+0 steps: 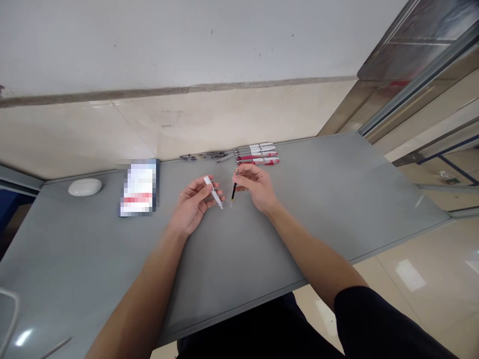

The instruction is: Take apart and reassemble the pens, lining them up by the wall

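Between thumb and fingers, my left hand (194, 204) grips a white pen barrel (213, 192), tilted with its narrow end down to the right. My right hand (258, 187) pinches the upper end of a pen refill (234, 191), dark with a yellowish band and a clear lower end. A small metallic piece shows at my right fingertips. The refill and the barrel are apart, a short gap between them. Just beyond my hands lie several white pens (262, 148) and red-and-white pens (258, 161), side by side.
Dark and clear pen parts (204, 156) lie along the wall at the back of the grey table (239, 279). At the left are a blurred-out flat packet (138, 189) and a white rounded object (85, 187). A white cable (15, 314) crosses the near left corner.
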